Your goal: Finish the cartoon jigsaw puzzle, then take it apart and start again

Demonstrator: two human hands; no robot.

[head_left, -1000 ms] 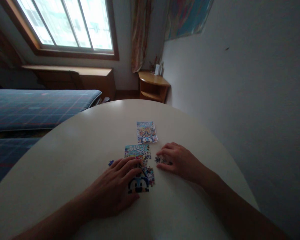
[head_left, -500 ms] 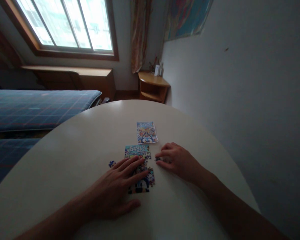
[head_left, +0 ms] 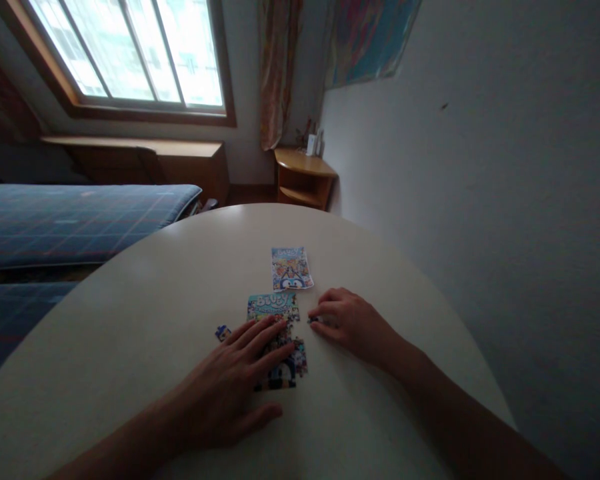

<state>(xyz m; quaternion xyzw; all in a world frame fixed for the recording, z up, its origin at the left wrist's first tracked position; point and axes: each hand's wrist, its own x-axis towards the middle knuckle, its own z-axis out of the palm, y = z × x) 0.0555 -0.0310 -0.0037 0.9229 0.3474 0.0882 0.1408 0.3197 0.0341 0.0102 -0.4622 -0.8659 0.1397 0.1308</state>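
Note:
A small, partly assembled cartoon jigsaw puzzle (head_left: 276, 312) lies on the round white table (head_left: 145, 313). My left hand (head_left: 230, 383) rests flat on the puzzle's lower left part, fingers stretched out and spread. My right hand (head_left: 353, 321) sits just to the right of the puzzle, its fingers curled and pinched on small dark puzzle pieces (head_left: 314, 321) at the puzzle's right edge. A printed reference picture (head_left: 291, 269) lies beyond the puzzle. One loose blue piece (head_left: 223, 331) sits to the left of my left fingertips.
The table stands close to a white wall (head_left: 480, 167) on the right. Beyond it are a bed with a blue plaid cover (head_left: 70, 223), a wooden corner shelf (head_left: 304, 175), a window (head_left: 130, 53) and a curtain (head_left: 277, 67).
My left hand's fingers have stretched out flatter over the puzzle. My right hand has drawn its fingers in and shifted slightly left, toward the puzzle's edge.

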